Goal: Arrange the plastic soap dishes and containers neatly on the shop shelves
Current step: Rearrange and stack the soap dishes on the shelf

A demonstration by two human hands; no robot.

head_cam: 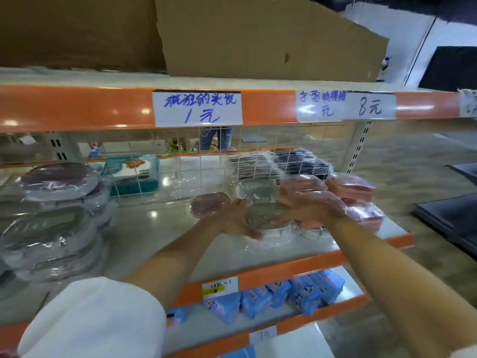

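Clear soap dish [265,215], between both hands

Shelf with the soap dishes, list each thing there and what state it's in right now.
Clear soap dish: held between both hands, above the shelf.
Left hand: holds the dish's left side.
Right hand: holds its right side.
Pink-tinted soap dish: resting on the shelf, wrapped.
Pink containers: stacked at right, wrapped.

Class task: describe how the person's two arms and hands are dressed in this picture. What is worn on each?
The left hand is bare; its forearm is uncovered up to a white sleeve around the upper arm. The right hand also looks bare, its forearm uncovered, with just a sliver of white sleeve at the frame's lower right corner. No watch, rings or gloves are visible.
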